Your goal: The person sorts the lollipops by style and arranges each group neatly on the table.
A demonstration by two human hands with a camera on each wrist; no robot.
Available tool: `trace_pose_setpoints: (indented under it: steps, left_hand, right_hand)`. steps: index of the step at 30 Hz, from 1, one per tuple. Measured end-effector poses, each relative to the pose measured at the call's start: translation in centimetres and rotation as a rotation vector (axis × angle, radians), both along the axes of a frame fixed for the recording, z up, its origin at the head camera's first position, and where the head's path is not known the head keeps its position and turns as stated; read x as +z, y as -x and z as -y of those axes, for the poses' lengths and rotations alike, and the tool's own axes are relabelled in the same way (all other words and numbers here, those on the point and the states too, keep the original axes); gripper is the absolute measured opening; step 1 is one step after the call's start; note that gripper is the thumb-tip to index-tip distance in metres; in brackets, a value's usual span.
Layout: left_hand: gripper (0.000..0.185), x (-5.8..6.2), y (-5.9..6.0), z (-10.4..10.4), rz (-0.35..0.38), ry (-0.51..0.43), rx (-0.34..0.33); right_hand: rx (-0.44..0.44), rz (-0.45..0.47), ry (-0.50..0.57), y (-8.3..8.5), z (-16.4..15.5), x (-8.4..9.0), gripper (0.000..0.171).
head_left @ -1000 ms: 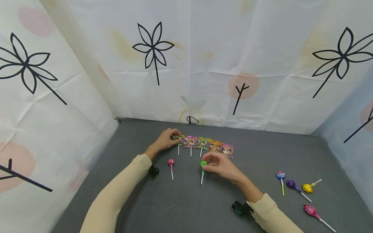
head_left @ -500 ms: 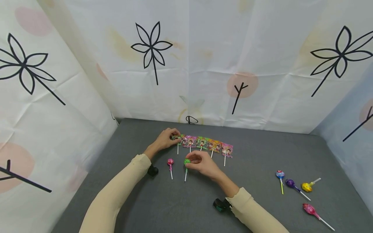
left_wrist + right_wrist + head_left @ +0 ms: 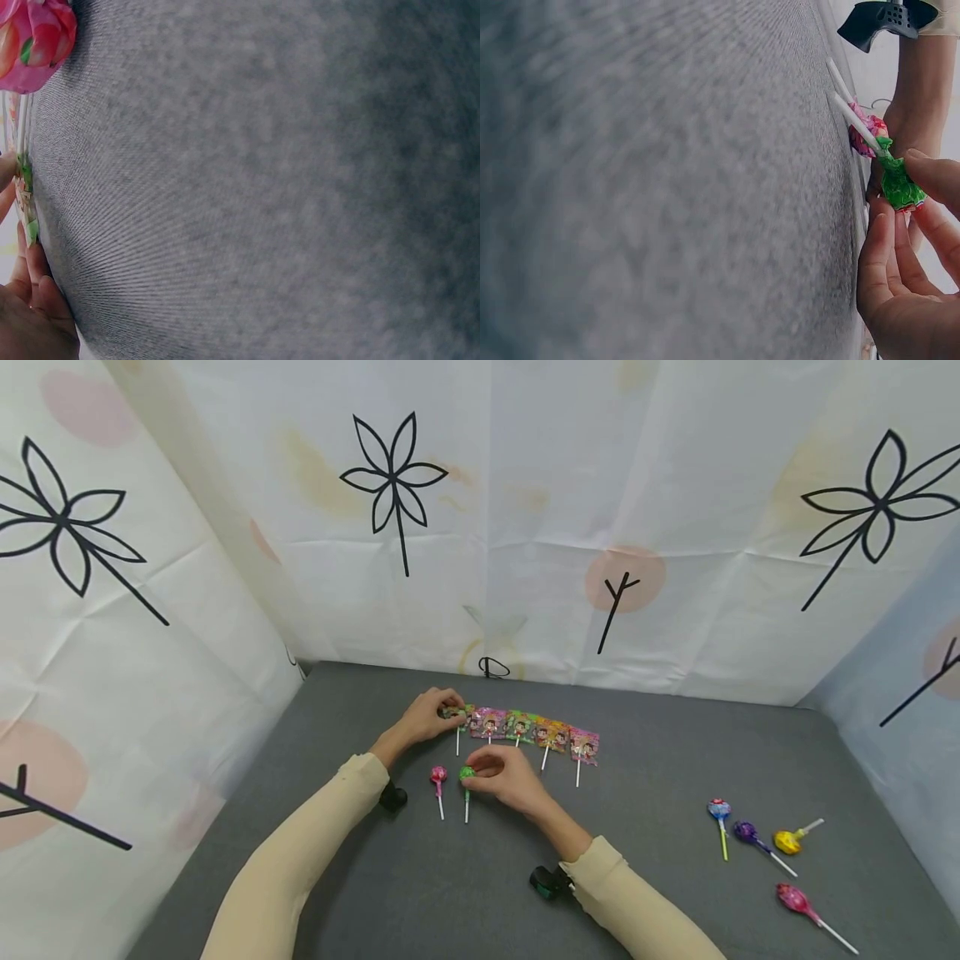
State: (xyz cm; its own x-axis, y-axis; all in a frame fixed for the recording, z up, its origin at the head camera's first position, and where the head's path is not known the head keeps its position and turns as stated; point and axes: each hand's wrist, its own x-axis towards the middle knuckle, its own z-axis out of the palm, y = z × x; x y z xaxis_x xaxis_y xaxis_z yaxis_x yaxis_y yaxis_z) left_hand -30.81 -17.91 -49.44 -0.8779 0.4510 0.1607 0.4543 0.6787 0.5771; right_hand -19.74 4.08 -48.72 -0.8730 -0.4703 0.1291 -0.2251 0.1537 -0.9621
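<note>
My right hand (image 3: 491, 774) pinches the wrapped head of a green lollipop (image 3: 467, 774) on the grey table, its white stick pointing toward me; the right wrist view shows fingers (image 3: 936, 177) closed on the green lollipop (image 3: 898, 186). A pink lollipop (image 3: 438, 776) lies just left of it. My left hand (image 3: 431, 717) grips the left end of a strip of joined flat lollipops (image 3: 525, 729) at the back of the table. In the left wrist view only the fingers (image 3: 30, 300), a sliver of wrapper and the pink lollipop (image 3: 34, 37) show.
Several loose lollipops lie at the right: a blue one (image 3: 720, 812), a purple one (image 3: 748, 834), a yellow one (image 3: 790, 841) and a pink one (image 3: 797, 900). Flower-print cloth walls (image 3: 525, 527) close the grey table (image 3: 450, 893) on three sides.
My right hand has carried the green lollipop leftward across the table to beside the pink one. The left hand has stayed on the strip's end.
</note>
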Motion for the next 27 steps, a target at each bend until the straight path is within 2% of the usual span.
trace_pose_setpoints:
  steps: [12,17,27]
  left_hand:
    - [0.019,0.3,0.0,-0.1,0.002,0.008,0.016]
    - [0.019,0.4,-0.1,-0.1,0.006,-0.004,0.006]
    - [0.019,0.2,-0.1,-0.1,0.011,0.008,0.008]
  right_hand:
    - [-0.054,-0.05,-0.045,0.2,1.2,0.2,0.022]
    - [-0.08,-0.049,-0.1,0.4,1.6,-0.3,0.02]
    - [-0.091,-0.032,-0.121,0.2,1.7,-0.3,0.018]
